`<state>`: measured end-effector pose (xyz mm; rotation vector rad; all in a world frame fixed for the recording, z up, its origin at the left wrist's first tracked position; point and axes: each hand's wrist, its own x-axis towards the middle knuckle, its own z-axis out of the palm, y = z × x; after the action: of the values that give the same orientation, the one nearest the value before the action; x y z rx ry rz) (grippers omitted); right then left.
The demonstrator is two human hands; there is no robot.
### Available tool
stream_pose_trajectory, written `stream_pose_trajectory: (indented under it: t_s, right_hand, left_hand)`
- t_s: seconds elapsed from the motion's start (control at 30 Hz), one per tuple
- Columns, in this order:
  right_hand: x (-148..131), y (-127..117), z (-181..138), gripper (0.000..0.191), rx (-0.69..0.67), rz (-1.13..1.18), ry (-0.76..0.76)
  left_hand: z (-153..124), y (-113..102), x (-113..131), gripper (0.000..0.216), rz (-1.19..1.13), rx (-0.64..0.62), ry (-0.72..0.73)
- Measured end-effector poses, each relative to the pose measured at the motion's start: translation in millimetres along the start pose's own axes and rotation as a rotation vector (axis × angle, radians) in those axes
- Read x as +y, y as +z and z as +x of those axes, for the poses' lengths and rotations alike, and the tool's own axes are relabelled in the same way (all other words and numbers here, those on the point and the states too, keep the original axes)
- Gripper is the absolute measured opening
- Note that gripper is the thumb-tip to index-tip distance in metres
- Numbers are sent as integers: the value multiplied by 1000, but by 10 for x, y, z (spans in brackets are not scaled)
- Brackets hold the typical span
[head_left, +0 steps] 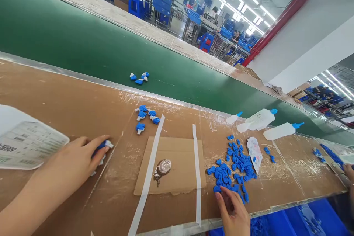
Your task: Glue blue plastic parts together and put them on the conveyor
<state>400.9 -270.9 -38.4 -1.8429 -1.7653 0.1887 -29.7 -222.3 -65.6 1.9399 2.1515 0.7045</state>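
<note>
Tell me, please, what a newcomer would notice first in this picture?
First, the heap of small blue plastic pieces on the brown bench, with the right hand touching its near edge. Then the left hand, holding a blue-and-white plastic part. Behind runs the long green conveyor belt, carrying a few similar parts.

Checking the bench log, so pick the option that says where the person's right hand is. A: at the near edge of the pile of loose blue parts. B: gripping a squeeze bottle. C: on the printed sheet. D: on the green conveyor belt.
A: the right hand has its fingertips at the near edge of the pile of blue parts on the brown workbench, well apart from the squeeze bottles.
</note>
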Motion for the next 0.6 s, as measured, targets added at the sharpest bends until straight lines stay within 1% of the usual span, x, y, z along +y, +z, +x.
stream_pose_trajectory:
  t_s: [0.07,0.17,0.23,0.3,0.4,0.47,0.53,0.6]
  right_hand:
    - [-43,63,49,37,-24,-19,-24]
    - [-39,105,103,34,-104,-23,-121]
    - [0,91,109,32,-146,-9,-180]
    - [45,60,92,29,-176,10,-201]
    - [80,23,54,27,-161,23,-142]
    - [72,14,51,29,-158,18,-103]
    - [58,12,81,30,-190,17,-109]
    - [65,10,137,30,-223,22,-139]
  left_hand:
    - [68,-87,187,51,109,-42,23]
    - [123,-153,342,51,115,-88,50]
    - [135,-153,358,52,99,-94,49]
    - [137,-134,340,49,45,-121,60]
    - [118,-82,298,39,-62,-168,126]
    - [88,-51,279,34,-93,-138,177]
    - [48,-48,283,36,-76,-78,204]
    - [12,-83,327,39,-17,-27,171]
